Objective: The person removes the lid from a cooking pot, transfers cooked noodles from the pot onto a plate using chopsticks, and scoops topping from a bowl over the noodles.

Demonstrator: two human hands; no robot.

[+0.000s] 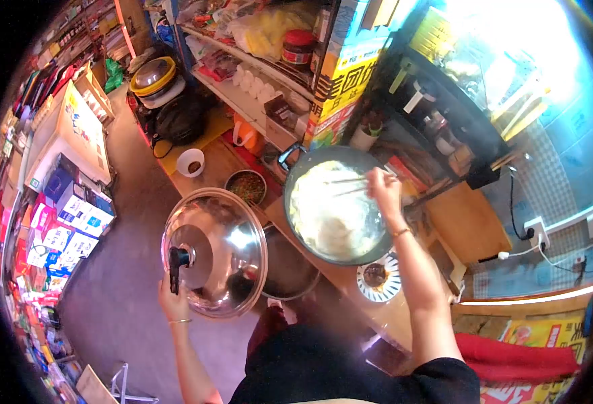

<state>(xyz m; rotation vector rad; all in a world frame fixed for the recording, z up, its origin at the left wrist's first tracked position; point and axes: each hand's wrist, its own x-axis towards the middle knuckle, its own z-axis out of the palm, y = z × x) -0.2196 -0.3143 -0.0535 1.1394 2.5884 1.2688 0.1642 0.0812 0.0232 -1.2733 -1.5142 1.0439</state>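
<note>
My left hand (174, 301) is closed round the black handle of a large shiny pot lid (232, 242), held tilted on its side beside the counter. Over a dark wok (298, 214) my right hand (384, 190) grips a pair of chopsticks (347, 180), their tips reaching into the pan. Pale, whitish food (337, 222) fills the wok; steam blurs its surface, so I cannot tell its kind. Close to the wok's near side sits a white-and-dark patterned plate (380, 291) with something brown in it.
Left of the wok on the counter stand a metal bowl of chopped greens (246, 187) and a white bowl (190, 163). A shelf (269, 81) holds eggs and a red-lidded jar (299, 46). Stacked boxes (74, 215) line the left side. Cables and a socket (536, 232) are at right.
</note>
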